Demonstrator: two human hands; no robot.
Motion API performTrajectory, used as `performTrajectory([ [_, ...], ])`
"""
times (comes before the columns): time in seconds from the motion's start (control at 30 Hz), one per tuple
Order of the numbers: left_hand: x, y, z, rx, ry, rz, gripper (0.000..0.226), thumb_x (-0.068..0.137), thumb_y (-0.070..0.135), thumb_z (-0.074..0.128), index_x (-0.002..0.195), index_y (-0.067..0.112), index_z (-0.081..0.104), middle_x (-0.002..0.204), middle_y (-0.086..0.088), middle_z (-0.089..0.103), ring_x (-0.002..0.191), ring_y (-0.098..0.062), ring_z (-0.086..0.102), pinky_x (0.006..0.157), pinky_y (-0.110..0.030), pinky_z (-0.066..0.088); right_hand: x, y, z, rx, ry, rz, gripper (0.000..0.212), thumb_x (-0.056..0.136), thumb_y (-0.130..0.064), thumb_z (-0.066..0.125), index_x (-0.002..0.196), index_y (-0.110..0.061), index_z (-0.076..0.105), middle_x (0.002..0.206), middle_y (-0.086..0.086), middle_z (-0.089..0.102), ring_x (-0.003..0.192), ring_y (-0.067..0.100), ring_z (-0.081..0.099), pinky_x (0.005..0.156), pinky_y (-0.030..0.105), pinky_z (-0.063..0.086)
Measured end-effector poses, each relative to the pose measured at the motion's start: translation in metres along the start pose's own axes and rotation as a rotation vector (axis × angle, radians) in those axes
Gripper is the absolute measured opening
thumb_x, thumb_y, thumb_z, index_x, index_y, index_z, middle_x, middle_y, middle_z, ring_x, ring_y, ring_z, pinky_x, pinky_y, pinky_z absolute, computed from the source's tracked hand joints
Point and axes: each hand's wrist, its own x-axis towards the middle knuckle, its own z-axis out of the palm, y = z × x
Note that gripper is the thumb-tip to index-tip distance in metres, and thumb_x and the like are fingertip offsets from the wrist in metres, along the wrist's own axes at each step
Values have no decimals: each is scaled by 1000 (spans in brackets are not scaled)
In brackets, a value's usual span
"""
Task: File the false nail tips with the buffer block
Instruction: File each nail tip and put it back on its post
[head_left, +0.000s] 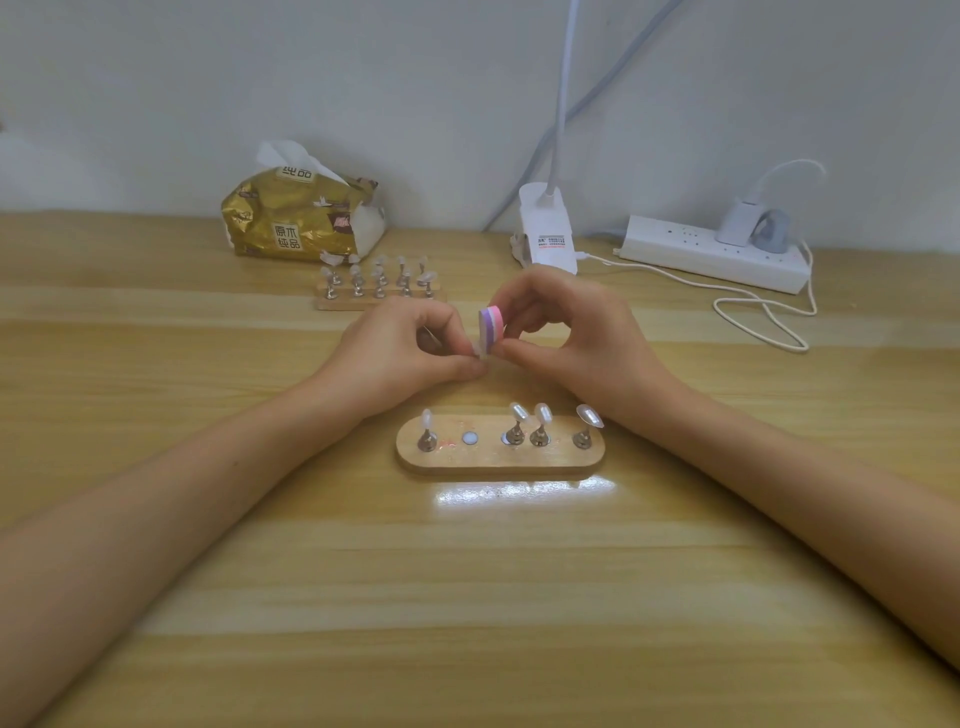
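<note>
Both hands meet at frame centre, above the table (467, 597). Right hand (566, 332) pinches the block (491, 323) between thumb and fingers. Block stands on edge, long axis near vertical, pink and purple layers toward the camera. Left hand (410, 353) is pinched on one tip (481, 349), whitish and mostly hidden by the fingers. Can't tell if a metal peg is in that grip too.

Key relation: tip sits at the block's lower left edge, touching or as good as touching; blur won't settle it. So it lies just left of the right thumb and just right of the left thumb.

Judgement: the stroke should run along the block's long axis, up-down in frame, right hand driving, left hand bracing.

Stand (498, 460) below centre carries four more tips; one spot has no holder.
</note>
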Motion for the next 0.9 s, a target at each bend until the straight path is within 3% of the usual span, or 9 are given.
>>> performTrajectory([
  [0.13,1,0,0,-12,-4,4,20,71,28,86,65,22,68,64,14,62,63,-7,53,76,-34,48,1,0,0,-29,-52,3,18,82,0,79,96,-6,69,89,0,72,82,13,69,84,38,55],
  [0.43,0,0,-1,-8,-12,-1,19,71,28,85,65,23,68,59,17,61,62,-5,53,74,-33,47,0,-1,0,-34,16,-54,11,86,-9,77,94,-5,69,87,-3,71,78,12,67,81,28,52],
  [0.9,-1,0,-1,-5,-5,10,19,72,27,86,66,20,68,58,19,60,63,-6,52,74,-32,46,1,2,1,-60,-32,-48,11,86,-7,77,94,-8,69,85,-8,69,80,9,66,81,28,52],
])
